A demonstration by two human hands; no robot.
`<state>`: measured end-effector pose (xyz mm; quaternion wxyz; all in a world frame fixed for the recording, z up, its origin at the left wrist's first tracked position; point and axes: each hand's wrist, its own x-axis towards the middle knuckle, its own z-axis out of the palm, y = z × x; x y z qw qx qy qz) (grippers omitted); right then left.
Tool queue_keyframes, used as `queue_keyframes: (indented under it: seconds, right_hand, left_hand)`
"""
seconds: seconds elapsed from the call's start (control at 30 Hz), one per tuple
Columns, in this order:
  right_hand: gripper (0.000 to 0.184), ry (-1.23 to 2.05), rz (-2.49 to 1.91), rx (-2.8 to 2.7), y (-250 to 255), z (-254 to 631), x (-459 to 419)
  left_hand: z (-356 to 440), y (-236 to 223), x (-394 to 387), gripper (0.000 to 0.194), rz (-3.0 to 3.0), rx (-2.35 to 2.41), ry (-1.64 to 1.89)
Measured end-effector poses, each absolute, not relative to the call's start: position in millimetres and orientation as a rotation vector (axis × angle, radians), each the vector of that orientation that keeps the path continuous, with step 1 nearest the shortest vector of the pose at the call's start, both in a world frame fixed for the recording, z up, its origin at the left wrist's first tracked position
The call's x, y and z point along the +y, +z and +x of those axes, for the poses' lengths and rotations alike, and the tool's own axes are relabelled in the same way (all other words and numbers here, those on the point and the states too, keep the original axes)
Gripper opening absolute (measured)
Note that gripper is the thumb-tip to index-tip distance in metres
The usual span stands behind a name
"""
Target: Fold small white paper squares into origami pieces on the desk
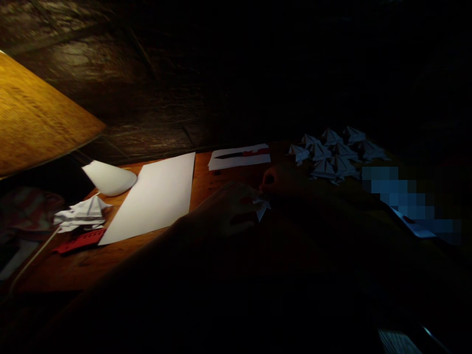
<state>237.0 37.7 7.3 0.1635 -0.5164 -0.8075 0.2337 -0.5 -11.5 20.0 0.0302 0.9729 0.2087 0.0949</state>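
Observation:
In the dim middle of the head view, a small white folded paper piece [262, 209] shows between my hands, with pointed corners downward. My left hand [230, 209] is closed on its left side, the fingers dark and partly lost in shadow. From the right, my right hand [283, 181] has its fingers curled into a ring, their tips pinched at the paper's upper edge. Beyond my right hand stand several folded paper figures [339, 152] with pointed tops. A knife [239, 154] with a dark blade and red handle lies on small paper sheets [263, 159] behind my hands.
A large white sheet [158, 196] lies on the wooden table [201, 189], beside a curled paper [110, 179]. At the left are crumpled folded paper [84, 214], a red object [83, 241] and a lampshade-like yellow panel [40, 118]. A blurred bluish patch [401, 196] glows at right.

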Motion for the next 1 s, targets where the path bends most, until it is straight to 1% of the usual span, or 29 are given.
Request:
queue_keyframes:
  seconds: [0.33,0.47,0.8,1.0]
  right_hand:
    - [0.014,0.639,-1.484,-2.310,10.6,235.1,35.3]
    - [0.014,0.665,-1.502,-2.307,11.0,234.8,35.3]
    - [0.011,0.635,-1.462,-2.253,7.8,237.4,34.1]
    - [0.014,0.729,-1.359,-2.200,6.2,243.3,31.1]
  left_hand:
    - [-1.1,17.9,-8.4,0.043,3.007,0.590,0.344]
    - [-2.0,14.9,-5.3,0.048,2.959,0.581,0.366]
    - [-1.7,16.0,-11.3,0.048,2.900,0.616,0.353]
    - [-3.0,13.6,-10.7,0.050,2.920,0.662,0.322]
